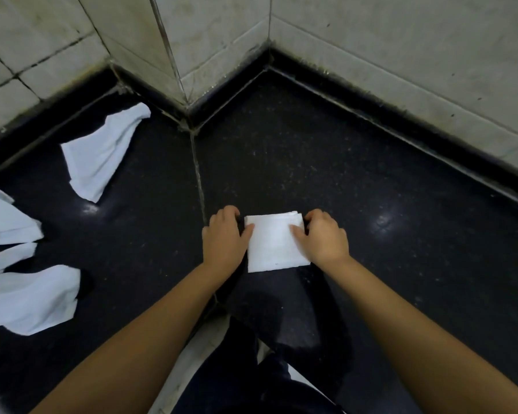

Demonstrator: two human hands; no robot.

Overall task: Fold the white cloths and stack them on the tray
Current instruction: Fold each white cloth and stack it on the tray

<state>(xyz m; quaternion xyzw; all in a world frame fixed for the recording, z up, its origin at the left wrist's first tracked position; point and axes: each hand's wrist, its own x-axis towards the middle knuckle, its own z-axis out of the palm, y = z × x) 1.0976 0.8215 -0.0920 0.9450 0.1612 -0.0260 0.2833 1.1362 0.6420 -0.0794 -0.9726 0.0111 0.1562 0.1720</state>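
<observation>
A white cloth [274, 243] folded into a small square lies on the dark speckled counter [326, 162] in front of me. My left hand [225, 234] grips its left edge, thumb on top and fingers curled at the far corner. At the right edge, my right hand [323, 237] pinches the cloth the same way. Unfolded white cloths lie to the left: one [102, 153] near the back wall, and others [3, 219] [33, 297] at the left border. No tray is in view.
Pale tiled walls [371, 49] rise behind the counter and form a jutting corner at the back centre. A grout seam [198, 174] runs across the counter toward me. Dark trousers [269, 369] show at the counter's near edge.
</observation>
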